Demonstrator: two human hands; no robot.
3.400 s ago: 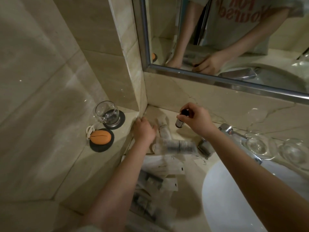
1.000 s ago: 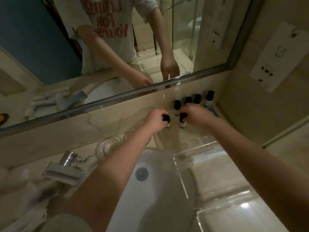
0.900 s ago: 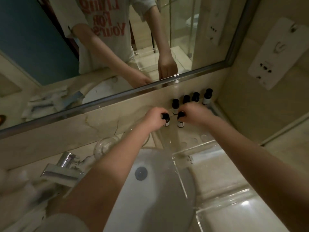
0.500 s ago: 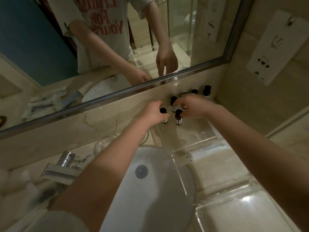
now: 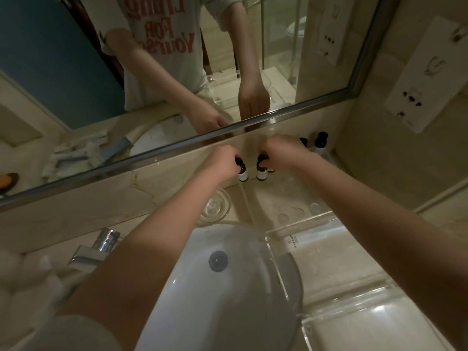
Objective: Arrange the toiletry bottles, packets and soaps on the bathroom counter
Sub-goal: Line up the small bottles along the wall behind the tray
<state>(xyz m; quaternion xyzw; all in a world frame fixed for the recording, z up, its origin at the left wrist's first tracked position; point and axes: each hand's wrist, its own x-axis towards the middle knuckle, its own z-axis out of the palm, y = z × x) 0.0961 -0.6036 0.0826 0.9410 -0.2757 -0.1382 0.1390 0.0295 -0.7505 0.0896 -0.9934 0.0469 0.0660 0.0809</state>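
Mirror [image 5: 63, 59]: wall-mounted with a metal frame, reflecting a person in a printed T-shirt.
Counter [image 5: 268, 198]: pale marble, running under the mirror.
Basin [image 5: 202, 300]: white and round, set into the counter.
Clear tray [image 5: 342, 302]: acrylic, on the counter right of the basin.
Faucet [image 5: 101, 247]: chrome, left of the basin.
Glass dish [image 5: 215, 206]: behind the basin, partly under the left forearm.
Left hand [image 5: 222, 163]: fingers curled round the dark cap of the left bottle [image 5: 242, 173].
Right hand [image 5: 281, 153]: pinching the cap of the right bottle [image 5: 261, 172].
Both bottles are upright, just beside each other at the counter's back edge.
Spare bottles [image 5: 321, 145]: upright in the far right corner.
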